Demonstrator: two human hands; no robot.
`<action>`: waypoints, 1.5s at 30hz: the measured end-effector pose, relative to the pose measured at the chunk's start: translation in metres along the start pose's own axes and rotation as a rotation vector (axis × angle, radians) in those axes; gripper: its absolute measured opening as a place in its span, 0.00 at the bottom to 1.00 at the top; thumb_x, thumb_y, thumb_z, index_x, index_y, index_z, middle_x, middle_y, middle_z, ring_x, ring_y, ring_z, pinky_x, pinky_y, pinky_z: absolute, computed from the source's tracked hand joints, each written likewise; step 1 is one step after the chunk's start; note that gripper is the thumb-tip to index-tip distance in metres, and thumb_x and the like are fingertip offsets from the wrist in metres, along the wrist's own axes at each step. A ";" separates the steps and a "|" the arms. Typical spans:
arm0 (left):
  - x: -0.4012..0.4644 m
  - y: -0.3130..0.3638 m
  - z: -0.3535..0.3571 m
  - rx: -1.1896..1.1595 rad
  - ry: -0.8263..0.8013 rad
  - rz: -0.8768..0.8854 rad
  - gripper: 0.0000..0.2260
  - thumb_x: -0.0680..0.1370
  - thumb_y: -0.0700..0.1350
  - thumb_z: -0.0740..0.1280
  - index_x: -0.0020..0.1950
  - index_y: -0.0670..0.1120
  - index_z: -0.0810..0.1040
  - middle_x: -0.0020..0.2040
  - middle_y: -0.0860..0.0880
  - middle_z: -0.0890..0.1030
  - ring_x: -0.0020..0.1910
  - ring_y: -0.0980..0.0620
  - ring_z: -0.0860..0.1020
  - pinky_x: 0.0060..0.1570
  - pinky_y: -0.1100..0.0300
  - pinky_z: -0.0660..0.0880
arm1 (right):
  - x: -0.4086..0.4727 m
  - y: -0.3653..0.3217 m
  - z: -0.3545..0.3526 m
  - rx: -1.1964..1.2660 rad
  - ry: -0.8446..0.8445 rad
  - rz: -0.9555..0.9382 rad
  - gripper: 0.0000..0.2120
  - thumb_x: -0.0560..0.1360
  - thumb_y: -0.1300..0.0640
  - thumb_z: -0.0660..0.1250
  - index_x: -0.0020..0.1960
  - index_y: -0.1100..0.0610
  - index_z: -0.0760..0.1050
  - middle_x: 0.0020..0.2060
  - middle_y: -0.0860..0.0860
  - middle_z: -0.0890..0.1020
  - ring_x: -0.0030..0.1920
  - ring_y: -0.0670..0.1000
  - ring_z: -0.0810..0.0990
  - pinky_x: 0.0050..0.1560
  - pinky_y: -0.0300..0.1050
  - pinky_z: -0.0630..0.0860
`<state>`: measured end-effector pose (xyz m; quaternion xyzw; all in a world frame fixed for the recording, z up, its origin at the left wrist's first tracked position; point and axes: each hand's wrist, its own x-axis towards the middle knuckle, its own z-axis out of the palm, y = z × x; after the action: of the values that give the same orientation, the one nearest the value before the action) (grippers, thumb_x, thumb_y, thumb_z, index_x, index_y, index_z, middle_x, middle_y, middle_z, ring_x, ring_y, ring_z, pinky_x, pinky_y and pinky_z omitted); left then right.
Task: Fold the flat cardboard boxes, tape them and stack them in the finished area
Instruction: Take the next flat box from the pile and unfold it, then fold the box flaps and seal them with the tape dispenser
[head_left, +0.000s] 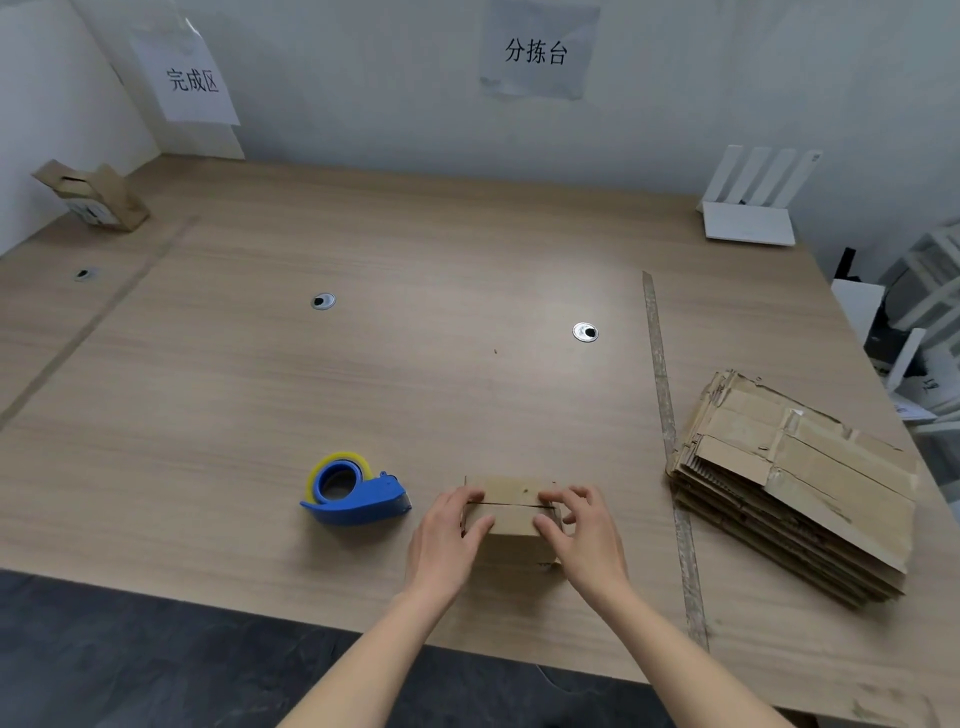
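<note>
Folding step: small box (511, 514) at lower centre, flaps closed, pinched between left hand (449, 540) and right hand (584, 540). Next, likely: reach tape dispenser (353, 491) at lower left; seal seam.

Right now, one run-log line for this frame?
step: closing flaps | box: folded, untaped | left hand + right hand: holding flaps | tape dispenser: left, idle | flat boxes: right
</note>
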<state>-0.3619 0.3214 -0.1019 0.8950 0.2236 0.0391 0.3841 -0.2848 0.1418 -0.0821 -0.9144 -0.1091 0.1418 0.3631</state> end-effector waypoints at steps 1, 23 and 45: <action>0.000 -0.001 0.000 0.003 0.013 0.003 0.14 0.79 0.54 0.69 0.63 0.58 0.76 0.60 0.60 0.79 0.53 0.59 0.77 0.53 0.57 0.79 | 0.001 0.002 0.002 0.006 0.002 -0.004 0.13 0.76 0.48 0.72 0.60 0.47 0.80 0.62 0.45 0.73 0.54 0.46 0.78 0.51 0.41 0.73; 0.003 -0.018 0.001 0.056 -0.047 0.015 0.19 0.78 0.51 0.71 0.69 0.55 0.75 0.65 0.58 0.77 0.61 0.59 0.75 0.57 0.63 0.74 | 0.005 0.007 0.018 -0.122 -0.088 -0.035 0.20 0.75 0.46 0.73 0.66 0.39 0.76 0.76 0.41 0.66 0.73 0.48 0.70 0.69 0.47 0.72; 0.046 -0.123 -0.072 0.590 -0.113 -0.186 0.28 0.80 0.60 0.64 0.78 0.57 0.61 0.50 0.47 0.75 0.47 0.47 0.74 0.46 0.55 0.71 | 0.001 0.005 0.019 -0.190 -0.101 -0.019 0.20 0.77 0.42 0.70 0.68 0.37 0.73 0.77 0.37 0.62 0.72 0.48 0.71 0.64 0.49 0.75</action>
<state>-0.3834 0.4645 -0.1426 0.9442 0.2847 -0.1125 0.1216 -0.2902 0.1508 -0.0989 -0.9353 -0.1486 0.1733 0.2703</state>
